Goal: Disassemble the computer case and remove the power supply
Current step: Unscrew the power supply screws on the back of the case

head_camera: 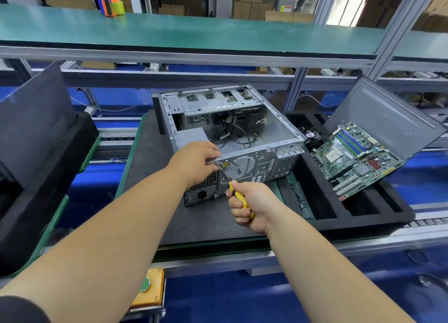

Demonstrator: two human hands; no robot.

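Note:
An open grey computer case (274, 128) lies on its side on a dark mat, its rear panel facing me. The power supply (194, 134) sits in the case's near left corner, its vent and socket showing on the rear face. My left hand (196, 161) grips the top rear edge of the case above the power supply. My right hand (249, 202) holds a yellow-handled screwdriver (238, 195). Its metal tip touches the rear panel just below my left thumb. Loose cables lie inside the case.
A removed motherboard (356, 157) leans in a black foam tray (358, 216) at the right, against a grey side panel (388, 114). Another dark case (34, 128) stands at the left. A yellow button box (148, 288) sits at the bench's front edge. A green shelf (194, 31) runs overhead.

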